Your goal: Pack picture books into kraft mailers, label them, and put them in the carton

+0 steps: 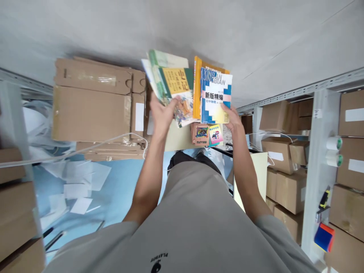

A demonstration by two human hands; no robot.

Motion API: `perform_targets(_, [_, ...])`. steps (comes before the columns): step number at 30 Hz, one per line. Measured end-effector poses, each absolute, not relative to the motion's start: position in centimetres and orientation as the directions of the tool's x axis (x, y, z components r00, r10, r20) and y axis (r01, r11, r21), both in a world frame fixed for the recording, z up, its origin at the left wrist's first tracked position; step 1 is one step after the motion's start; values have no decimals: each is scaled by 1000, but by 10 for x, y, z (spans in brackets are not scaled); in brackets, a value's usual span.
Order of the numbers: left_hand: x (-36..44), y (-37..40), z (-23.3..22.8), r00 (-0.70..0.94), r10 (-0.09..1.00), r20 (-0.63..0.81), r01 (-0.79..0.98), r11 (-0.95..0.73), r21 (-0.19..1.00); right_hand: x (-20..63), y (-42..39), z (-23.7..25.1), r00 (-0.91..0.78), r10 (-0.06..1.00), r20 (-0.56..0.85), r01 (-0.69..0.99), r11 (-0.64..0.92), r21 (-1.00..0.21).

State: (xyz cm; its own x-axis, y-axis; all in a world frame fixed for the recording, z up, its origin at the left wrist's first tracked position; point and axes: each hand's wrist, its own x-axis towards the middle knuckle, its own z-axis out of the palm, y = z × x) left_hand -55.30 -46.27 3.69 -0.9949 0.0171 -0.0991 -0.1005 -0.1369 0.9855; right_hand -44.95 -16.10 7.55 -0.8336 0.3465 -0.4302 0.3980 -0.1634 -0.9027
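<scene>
My left hand (163,113) is closed round several books fanned together, with a green and yellow book (178,89) in front and pale green covers behind it. In my right hand (233,116) is a blue and white book (215,94), gripped at its lower right edge. Just behind that one stands an orange book (197,87); whether my fingers reach it is hidden. The two groups are held up side by side, nearly touching. Below them, small books with a pink-brown cover (200,135) and a colourful cover (215,135) lie on the pale table (178,137).
Flattened cardboard boxes (91,112) are stacked on the left, crossed by a white cable (93,147). White papers (81,189) lie on the blue floor (122,182). Shelving with cardboard boxes (287,189) stands at right; tape rolls (334,151) hang on its post (315,159).
</scene>
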Motion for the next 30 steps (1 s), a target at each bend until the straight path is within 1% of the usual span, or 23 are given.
perform_targets(4, [-568,-527,79,-974,-225,2,-2,18,1000,-490,-169,55,-889,233,-394,395,-41,-918])
perform_targets(5, [-568,-539,86,-963,-268,23,14,33,999,-498,-172,48,-897,212,-388,396,-5,-918])
perform_targets(7, [-565,-555,93,-951,-308,27,30,-2,1000,-510,-179,35,-909,186,-373,389,55,-920])
perform_targets(9, [-561,-560,95,-959,-283,-29,4,-116,993,-516,-187,26,-916,181,-357,380,107,-919])
perform_targets(11, [-559,-554,93,-973,-200,-117,-68,-237,969,-518,-194,22,-922,203,-329,366,182,-913])
perform_targets(13, [-557,-537,89,-974,-92,-205,-165,-326,931,-519,-199,27,-922,271,-277,350,276,-895])
perform_targets(14, [-556,-525,86,-970,-38,-239,-212,-350,913,-519,-200,33,-917,312,-249,345,305,-888])
perform_targets(15, [-555,-511,82,-964,11,-266,-251,-366,896,-518,-199,41,-907,348,-236,347,299,-889])
perform_targets(16, [-553,-495,77,-957,61,-282,-285,-368,885,-516,-198,50,-896,364,-255,357,248,-901])
perform_targets(17, [-551,-478,72,-953,105,-285,-303,-363,881,-514,-197,60,-890,342,-302,371,158,-915])
perform_targets(19, [-545,-445,60,-948,183,-261,-311,-341,887,-508,-195,77,-891,221,-397,400,-30,-916])
perform_targets(20, [-542,-431,55,-948,212,-239,-299,-328,896,-504,-195,83,-895,168,-413,407,-68,-911])
perform_targets(21, [-539,-419,50,-949,228,-216,-280,-302,911,-500,-196,85,-901,149,-407,404,-53,-913])
perform_targets(22, [-536,-409,45,-953,227,-199,-255,-251,934,-496,-197,85,-908,169,-383,388,0,-922])
perform_targets(23, [-532,-404,41,-959,214,-186,-225,-175,959,-492,-199,83,-912,217,-347,369,66,-927])
perform_targets(25, [-525,-403,35,-972,169,-165,-161,40,986,-485,-201,72,-910,308,-278,338,161,-927])
perform_targets(27, [-517,-411,32,-982,127,-142,-109,238,965,-482,-202,59,-908,353,-224,308,205,-929])
perform_targets(28, [-513,-417,30,-985,113,-133,-95,298,950,-481,-202,53,-910,357,-210,300,218,-929])
perform_targets(30, [-507,-425,27,-988,94,-122,-84,334,939,-481,-200,45,-911,350,-219,306,218,-927])
